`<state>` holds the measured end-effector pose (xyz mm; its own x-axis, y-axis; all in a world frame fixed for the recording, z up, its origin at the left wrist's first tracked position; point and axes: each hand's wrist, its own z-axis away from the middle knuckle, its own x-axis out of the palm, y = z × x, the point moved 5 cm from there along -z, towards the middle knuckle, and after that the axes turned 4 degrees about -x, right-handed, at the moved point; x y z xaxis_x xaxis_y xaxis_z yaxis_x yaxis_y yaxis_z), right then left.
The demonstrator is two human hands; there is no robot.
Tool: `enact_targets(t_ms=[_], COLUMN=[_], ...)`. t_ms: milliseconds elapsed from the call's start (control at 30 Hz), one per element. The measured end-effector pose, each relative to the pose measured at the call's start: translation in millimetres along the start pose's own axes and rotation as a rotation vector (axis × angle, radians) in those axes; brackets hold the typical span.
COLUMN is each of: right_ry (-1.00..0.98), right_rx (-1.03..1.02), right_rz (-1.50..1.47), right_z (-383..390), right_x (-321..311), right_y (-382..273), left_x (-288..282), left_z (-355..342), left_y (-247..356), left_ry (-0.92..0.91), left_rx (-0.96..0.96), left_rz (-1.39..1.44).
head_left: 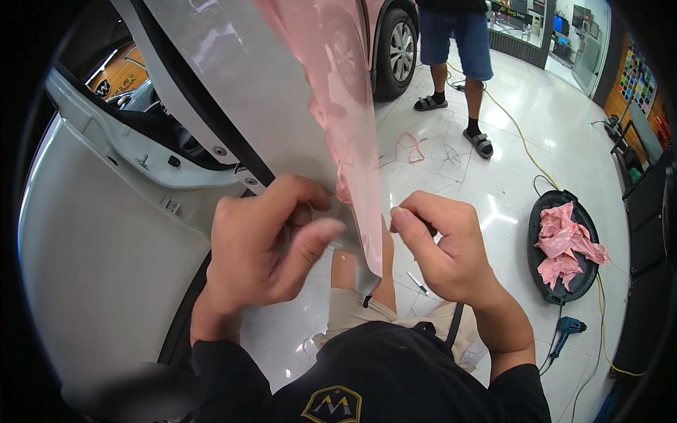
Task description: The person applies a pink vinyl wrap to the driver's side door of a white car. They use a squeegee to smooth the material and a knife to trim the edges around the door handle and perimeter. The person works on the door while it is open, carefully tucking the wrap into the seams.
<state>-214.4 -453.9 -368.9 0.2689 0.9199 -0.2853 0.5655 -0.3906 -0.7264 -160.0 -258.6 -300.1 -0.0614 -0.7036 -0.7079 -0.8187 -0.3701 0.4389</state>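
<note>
Black shirt (pixel 395 374); hands (pixel 264 247) (pixel 448 247) half-open left, pinched right, hold unclear; car door (pixel 282 99) between; tray (pixel 582 283), heat gun (pixel 570 326) rightward

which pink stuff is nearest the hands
Pink film on the car panel, reaching between left hand and right hand; the pink pile in the black tray and pink strand on the floor lie farther.

Holds the left forearm (pixel 217 321) and right forearm (pixel 506 328) bent upward, hands apart. Curls the left hand (pixel 250 247) loosely, thumb pointing right, clear of the index finger. Folds the right hand (pixel 451 243) inward, thumb pointing left.
</note>
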Motion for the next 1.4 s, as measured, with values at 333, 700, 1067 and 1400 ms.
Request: enact_targets(t_ms=[333, 700, 1067, 1400], right_ry=[-0.111, -0.045, 0.165, 0.171], right_rx=[0.116, 0.062, -0.308, -0.343], right_rz=[-0.08, -0.124, 0.41, 0.596], right_z=[13.6, 27.0, 0.8, -30.3], right_x=[11.0, 1.5, 34.1, 39.0], right_y=[24.0, 11.0, -21.3, -47.9], left_x=[5.6, 16.0, 9.2, -33.3], left_z=[-19.5, -3.2, -11.7, -19.1], left_y=[2.5, 13.1, 32.7, 30.8], left_ry=[-0.108, 0.092, 0.019, 0.056], left_rx=[0.016, -0.299, -0.19, 0.074], left_rz=[0.125, 0.33, 0.085, 0.219])
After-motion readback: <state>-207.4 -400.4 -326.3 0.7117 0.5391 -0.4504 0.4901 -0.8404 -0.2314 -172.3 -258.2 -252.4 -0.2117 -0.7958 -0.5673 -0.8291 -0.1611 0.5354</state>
